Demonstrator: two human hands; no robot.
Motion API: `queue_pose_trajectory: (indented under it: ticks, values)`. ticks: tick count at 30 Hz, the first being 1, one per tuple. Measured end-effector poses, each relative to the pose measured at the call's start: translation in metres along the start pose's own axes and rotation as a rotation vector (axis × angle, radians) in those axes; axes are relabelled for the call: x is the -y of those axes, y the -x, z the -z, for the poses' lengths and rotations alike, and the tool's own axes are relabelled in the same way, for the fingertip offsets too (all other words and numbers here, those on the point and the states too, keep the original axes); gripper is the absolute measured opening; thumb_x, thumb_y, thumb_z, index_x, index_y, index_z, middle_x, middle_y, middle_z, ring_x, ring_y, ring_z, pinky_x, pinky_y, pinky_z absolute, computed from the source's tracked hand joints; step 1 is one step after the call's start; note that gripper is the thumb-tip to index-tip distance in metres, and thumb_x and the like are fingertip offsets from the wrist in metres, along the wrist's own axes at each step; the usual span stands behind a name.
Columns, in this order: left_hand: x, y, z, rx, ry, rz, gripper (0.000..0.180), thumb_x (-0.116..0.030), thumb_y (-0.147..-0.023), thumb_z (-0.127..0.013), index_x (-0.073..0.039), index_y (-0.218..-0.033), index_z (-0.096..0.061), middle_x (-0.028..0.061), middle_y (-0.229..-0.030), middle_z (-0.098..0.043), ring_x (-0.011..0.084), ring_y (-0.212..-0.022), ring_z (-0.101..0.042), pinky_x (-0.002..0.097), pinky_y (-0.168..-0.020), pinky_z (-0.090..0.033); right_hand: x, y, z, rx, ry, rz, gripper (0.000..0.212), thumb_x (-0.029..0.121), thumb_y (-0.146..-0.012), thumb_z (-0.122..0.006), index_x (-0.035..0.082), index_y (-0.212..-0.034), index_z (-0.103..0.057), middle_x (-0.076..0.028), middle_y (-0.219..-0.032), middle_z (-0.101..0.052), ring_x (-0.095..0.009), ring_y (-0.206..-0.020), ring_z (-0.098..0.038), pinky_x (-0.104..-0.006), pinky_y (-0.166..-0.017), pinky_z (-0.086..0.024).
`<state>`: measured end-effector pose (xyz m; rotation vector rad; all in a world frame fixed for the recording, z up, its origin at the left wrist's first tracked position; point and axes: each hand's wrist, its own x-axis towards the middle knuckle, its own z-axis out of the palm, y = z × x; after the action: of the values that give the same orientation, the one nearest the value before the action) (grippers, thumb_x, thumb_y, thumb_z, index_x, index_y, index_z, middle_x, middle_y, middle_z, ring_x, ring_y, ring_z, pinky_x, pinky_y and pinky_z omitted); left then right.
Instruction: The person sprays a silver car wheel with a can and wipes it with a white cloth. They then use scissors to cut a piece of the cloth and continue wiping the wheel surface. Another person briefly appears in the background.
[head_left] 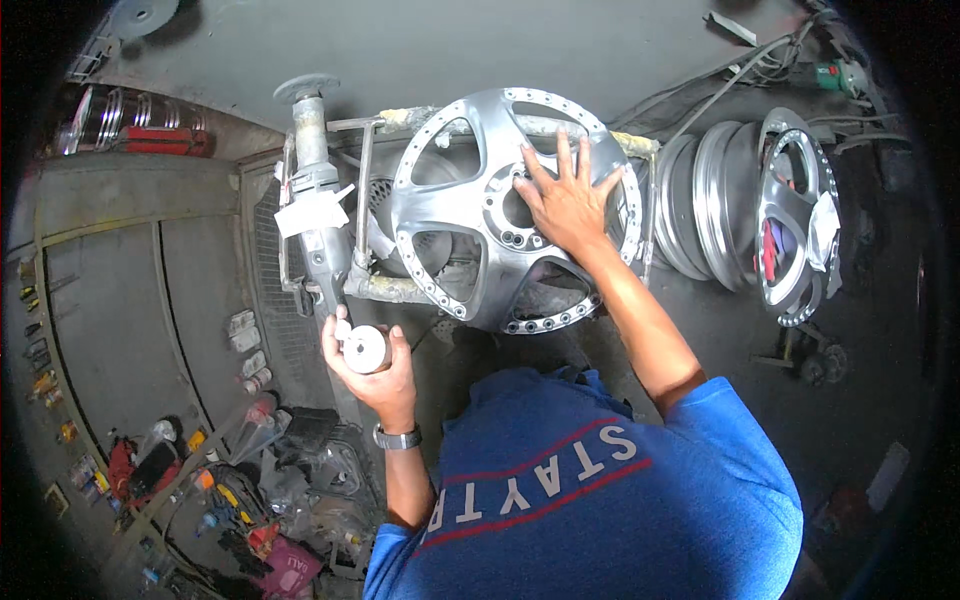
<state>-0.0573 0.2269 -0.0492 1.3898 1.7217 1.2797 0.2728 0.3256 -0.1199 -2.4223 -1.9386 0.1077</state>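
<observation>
My right hand lies spread on the face of a silver spoked car wheel rim, fingers pointing away from me. Its fingertips reach a spoke near the hub opening. The rim leans on a metal frame and has a row of small bolt holes around its edge. Lower left, my left hand is closed round a short, pale cylinder with a small dark hole in its end. Just beyond that hand is the lower end of a long grey power tool, partly wrapped in white material.
More rims stand on the right, one with coloured cloths in it. Hoses and a green tool lie at the back right. Bags and clutter fill the lower left floor. A red object sits on a shelf.
</observation>
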Motion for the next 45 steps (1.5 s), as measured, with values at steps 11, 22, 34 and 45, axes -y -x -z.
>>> queue_pose_trajectory:
  ticks: [11,22,34,45]
  values:
    - [-0.004,0.002,-0.003,-0.012,0.028,-0.001,0.091,0.008,-0.088,-0.083,0.002,-0.166,-0.037,0.0217,-0.166,-0.054,0.0251,-0.132,-0.063,0.0385,-0.116,-0.049,-0.002,-0.008,0.0,0.048,-0.044,0.021,0.063,0.069,-0.111,-0.047,0.043,-0.168,-0.051,-0.013,-0.188,-0.021,-0.046,-0.173,-0.011,-0.0973,-0.114,0.002]
    - [-0.005,0.001,-0.002,-0.011,0.014,0.009,0.092,0.007,-0.086,-0.085,0.002,-0.165,-0.038,0.0252,-0.165,-0.054,0.0325,-0.147,-0.056,0.0432,-0.123,-0.045,-0.017,0.006,-0.002,0.018,-0.034,0.041,0.061,0.068,-0.111,-0.048,0.042,-0.167,-0.053,-0.013,-0.188,-0.019,-0.044,-0.173,-0.009,-0.0967,-0.115,0.001]
    - [-0.009,0.0,-0.006,0.036,-0.043,-0.055,0.094,0.008,-0.084,-0.084,0.001,-0.166,-0.038,0.0275,-0.165,-0.054,0.0363,-0.153,-0.05,0.0469,-0.131,-0.036,-0.085,0.014,0.003,0.089,-0.119,-0.215,0.056,0.068,-0.112,-0.046,0.05,-0.166,-0.052,-0.013,-0.188,-0.018,-0.047,-0.172,-0.01,-0.095,-0.117,0.004]
    - [-0.016,0.0,-0.013,0.062,-0.05,-0.07,0.095,0.008,-0.084,-0.084,0.001,-0.166,-0.037,0.0284,-0.165,-0.053,0.0374,-0.154,-0.049,0.0462,-0.131,-0.036,-0.072,0.022,-0.005,-0.096,-0.072,-0.082,0.058,0.066,-0.11,-0.053,0.043,-0.164,-0.057,-0.017,-0.185,-0.027,-0.05,-0.169,-0.022,-0.0992,-0.111,-0.005]
